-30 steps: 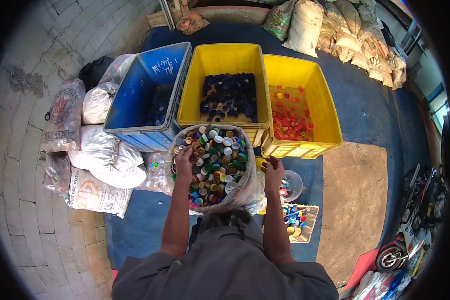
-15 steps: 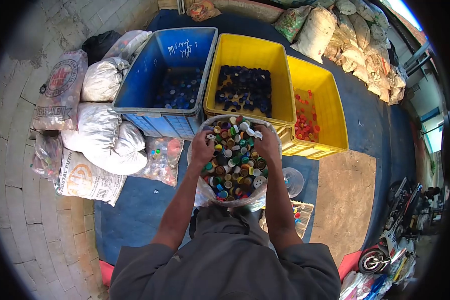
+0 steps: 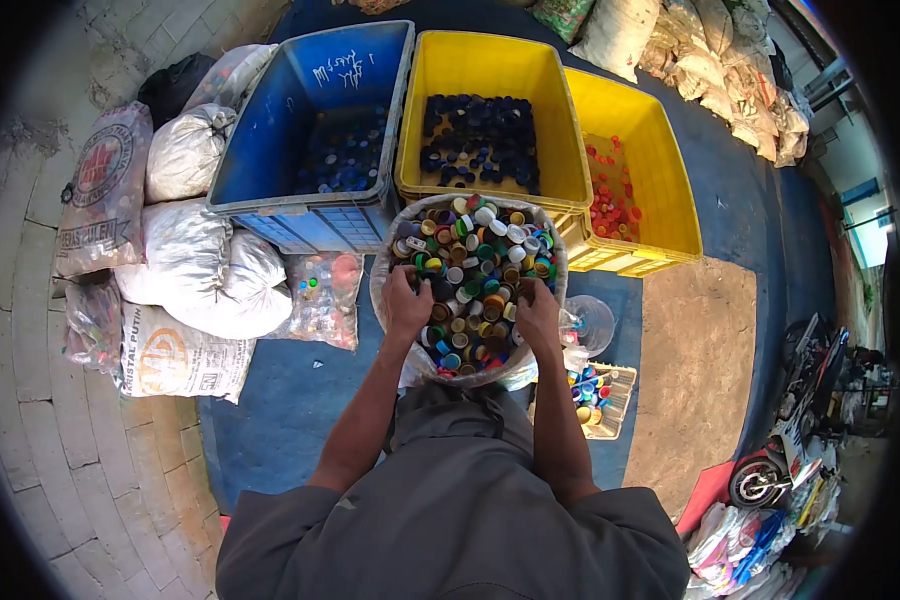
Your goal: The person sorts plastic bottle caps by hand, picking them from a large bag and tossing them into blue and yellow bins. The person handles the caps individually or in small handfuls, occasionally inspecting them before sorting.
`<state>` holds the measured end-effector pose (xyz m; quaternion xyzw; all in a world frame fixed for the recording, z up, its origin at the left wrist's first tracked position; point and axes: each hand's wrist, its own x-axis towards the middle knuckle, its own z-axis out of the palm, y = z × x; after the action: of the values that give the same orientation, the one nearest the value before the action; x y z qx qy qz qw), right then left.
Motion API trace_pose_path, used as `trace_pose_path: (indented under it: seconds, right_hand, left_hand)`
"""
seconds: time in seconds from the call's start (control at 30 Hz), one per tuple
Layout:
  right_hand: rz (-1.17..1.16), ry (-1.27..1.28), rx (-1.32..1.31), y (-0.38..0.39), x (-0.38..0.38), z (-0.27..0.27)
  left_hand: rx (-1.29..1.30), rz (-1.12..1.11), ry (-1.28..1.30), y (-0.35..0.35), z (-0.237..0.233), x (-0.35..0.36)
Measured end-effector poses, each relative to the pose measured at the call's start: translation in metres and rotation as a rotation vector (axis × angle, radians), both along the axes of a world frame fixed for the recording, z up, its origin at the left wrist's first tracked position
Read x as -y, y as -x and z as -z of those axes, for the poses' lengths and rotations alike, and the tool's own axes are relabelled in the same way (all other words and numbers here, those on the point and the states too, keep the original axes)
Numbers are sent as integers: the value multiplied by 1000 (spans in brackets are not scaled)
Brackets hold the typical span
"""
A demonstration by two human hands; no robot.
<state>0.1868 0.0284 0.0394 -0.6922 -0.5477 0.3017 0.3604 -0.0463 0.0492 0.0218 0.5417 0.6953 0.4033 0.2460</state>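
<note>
A round sack full of mixed bottle caps stands upright before me, its pale rim rolled open. The caps are white, green, gold, blue, black and red. At the left side of the pile is my left hand, its fingers curled and thumb close to them over the caps. My right hand is at the right side, fingers bent together and touching the heap. Whatever lies between the fingers of either hand is too small or hidden to name.
Beyond the sack stand a blue bin of blue caps, a yellow bin of dark caps and another yellow bin of red caps. Stuffed sacks pile up at left. A clear tub and a cap-filled crate sit at right.
Both hands have moved nearer to me over the pile. The white piece at the right hand and the small pale item at the left no longer show in the fingers. The view has shifted.
</note>
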Motion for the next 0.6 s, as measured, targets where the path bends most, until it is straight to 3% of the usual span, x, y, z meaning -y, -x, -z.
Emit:
trace_pose_path:
  seconds: [0.13, 0.2, 0.3, 0.4, 0.6]
  right_hand:
    - [14, -11, -109, -5, -5, -5]
    - [-58, 14, 20, -3, -10, -6]
    - [-169, -61, 199, 8, -13, -8]
    - [-236, -97, 351, 26, -12, -17]
    - [-243, -45, 483, 28, -14, -4]
  left_hand:
    - [27, 182, 98, -4, -9, 1]
    - [9, 225, 72, -13, -6, -1]
    - [-294, 353, -74, -26, -19, 4]
    - [-304, 469, -39, -42, -19, 3]
    - [-488, 446, -19, -59, -5, 4]
